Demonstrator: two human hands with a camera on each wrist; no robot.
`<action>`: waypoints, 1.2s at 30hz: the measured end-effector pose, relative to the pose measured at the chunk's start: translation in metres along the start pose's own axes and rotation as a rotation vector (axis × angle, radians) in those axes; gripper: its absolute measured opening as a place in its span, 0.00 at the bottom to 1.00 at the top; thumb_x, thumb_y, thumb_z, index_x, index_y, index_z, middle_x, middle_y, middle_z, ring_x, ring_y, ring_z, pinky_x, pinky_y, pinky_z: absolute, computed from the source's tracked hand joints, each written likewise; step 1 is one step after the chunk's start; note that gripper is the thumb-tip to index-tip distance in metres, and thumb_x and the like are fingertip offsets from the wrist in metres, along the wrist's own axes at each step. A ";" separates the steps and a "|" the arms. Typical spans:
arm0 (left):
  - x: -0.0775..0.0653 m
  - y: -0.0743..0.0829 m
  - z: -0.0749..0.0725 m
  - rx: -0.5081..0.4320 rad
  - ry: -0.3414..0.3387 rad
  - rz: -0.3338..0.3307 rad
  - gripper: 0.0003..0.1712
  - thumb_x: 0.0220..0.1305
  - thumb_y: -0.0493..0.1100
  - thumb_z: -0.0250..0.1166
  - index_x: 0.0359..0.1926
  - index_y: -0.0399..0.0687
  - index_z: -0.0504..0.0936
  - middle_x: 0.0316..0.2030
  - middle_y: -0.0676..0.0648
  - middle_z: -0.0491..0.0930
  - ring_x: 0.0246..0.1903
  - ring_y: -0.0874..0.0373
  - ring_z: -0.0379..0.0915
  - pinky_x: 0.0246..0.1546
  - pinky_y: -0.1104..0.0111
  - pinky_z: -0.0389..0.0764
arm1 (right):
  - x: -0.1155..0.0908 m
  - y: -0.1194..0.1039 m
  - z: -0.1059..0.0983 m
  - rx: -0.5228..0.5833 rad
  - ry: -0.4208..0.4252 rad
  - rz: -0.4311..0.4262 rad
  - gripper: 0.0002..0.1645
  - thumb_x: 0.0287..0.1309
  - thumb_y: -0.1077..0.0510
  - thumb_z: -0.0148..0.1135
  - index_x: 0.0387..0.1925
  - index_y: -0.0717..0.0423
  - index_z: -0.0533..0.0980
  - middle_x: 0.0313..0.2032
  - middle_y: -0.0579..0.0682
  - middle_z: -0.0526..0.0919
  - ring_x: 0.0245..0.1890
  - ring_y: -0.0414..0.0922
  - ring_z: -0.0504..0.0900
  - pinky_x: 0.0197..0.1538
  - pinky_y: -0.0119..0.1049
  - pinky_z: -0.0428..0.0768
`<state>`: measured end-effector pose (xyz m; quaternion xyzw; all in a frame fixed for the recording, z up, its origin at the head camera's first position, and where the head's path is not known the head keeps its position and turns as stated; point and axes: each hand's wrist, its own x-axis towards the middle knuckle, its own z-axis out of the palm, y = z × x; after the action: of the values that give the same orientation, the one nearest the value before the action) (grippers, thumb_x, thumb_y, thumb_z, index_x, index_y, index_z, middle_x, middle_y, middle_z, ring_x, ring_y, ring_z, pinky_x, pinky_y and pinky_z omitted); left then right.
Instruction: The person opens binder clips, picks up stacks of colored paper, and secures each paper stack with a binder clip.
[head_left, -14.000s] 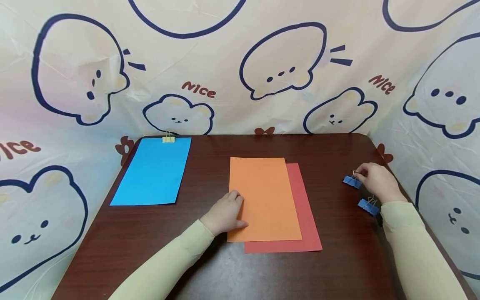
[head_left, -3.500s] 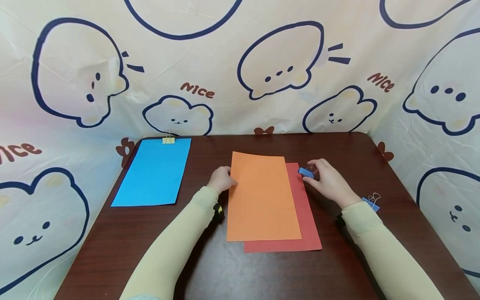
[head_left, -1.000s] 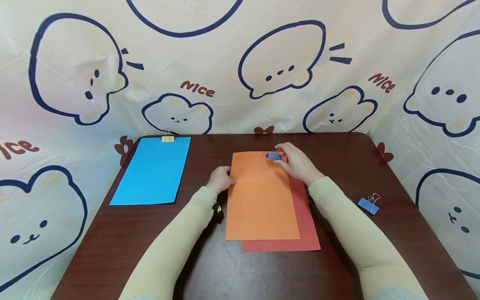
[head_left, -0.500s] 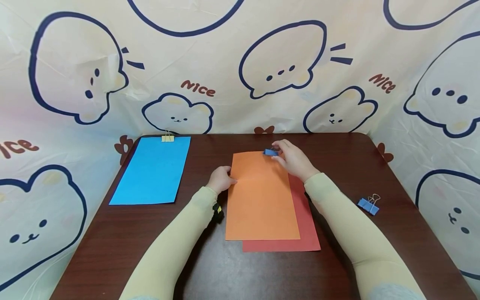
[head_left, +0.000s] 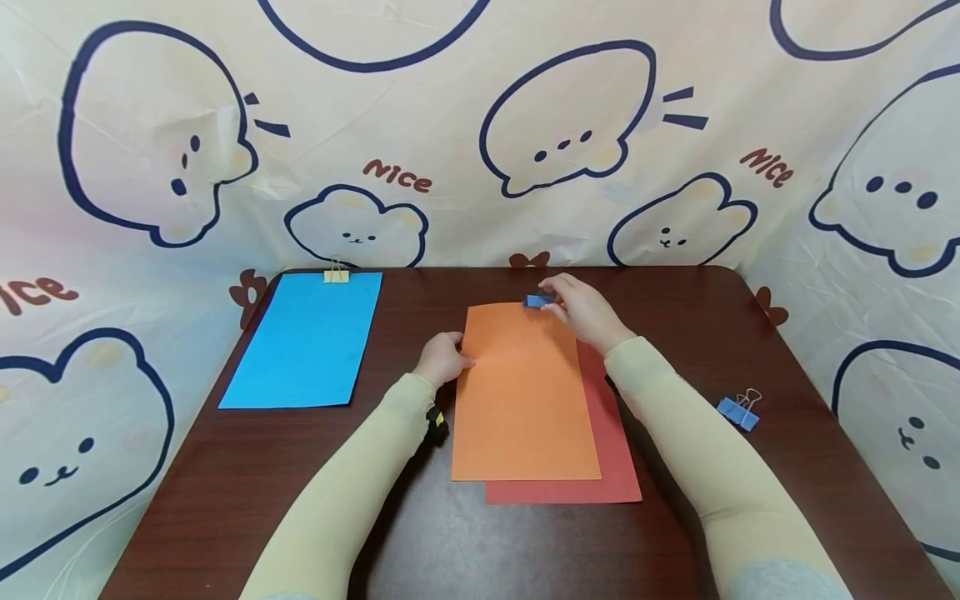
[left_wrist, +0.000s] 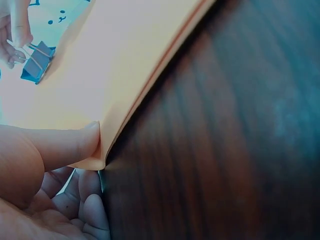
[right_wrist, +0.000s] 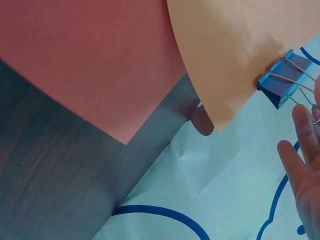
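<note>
in the head view, the blue clip (head_left: 536, 301) sits at the far edge of the orange sheet (head_left: 525, 408), just left of the fingers of the right hand (head_left: 590, 315), which is the nearer hand; the clip's long axis runs roughly along that edge. the left hand (head_left: 441, 360) pinches the orange sheet's left edge. the red sheet (head_left: 622, 462) lies below it, showing along the right and near sides. the cloth (head_left: 450, 108) behind the counter (head_left: 675, 325) reads "nice" twice in full, and once cropped at the left.

in the left wrist view, the thumb above and fingers below nip the orange sheet narrowly; no writing is legible.

in the right wrist view, the fingers meet the clip's wire handles, partly out of frame; an orange corner looks raised above the red sheet. whether the clip bites the paper i cannot tell; no brand shows on it.
</note>
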<state>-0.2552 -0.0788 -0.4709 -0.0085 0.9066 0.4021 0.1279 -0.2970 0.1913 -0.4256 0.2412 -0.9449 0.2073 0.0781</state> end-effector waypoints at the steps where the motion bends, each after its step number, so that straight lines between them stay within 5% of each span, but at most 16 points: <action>1: 0.000 0.000 0.000 0.000 -0.001 0.002 0.35 0.66 0.37 0.71 0.71 0.35 0.71 0.65 0.36 0.77 0.60 0.43 0.78 0.60 0.54 0.81 | 0.001 0.000 0.000 -0.003 0.001 0.000 0.24 0.70 0.56 0.65 0.63 0.57 0.73 0.56 0.56 0.80 0.47 0.50 0.81 0.58 0.44 0.83; 36: -0.001 0.001 -0.001 -0.035 0.001 0.000 0.31 0.66 0.37 0.71 0.68 0.36 0.75 0.61 0.36 0.80 0.55 0.44 0.81 0.57 0.54 0.83 | 0.011 -0.004 0.008 -0.002 -0.037 -0.038 0.22 0.69 0.55 0.65 0.60 0.58 0.76 0.55 0.56 0.81 0.51 0.50 0.83 0.60 0.45 0.82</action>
<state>-0.2543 -0.0791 -0.4695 -0.0108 0.8995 0.4178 0.1275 -0.3050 0.1796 -0.4289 0.2627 -0.9416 0.2004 0.0647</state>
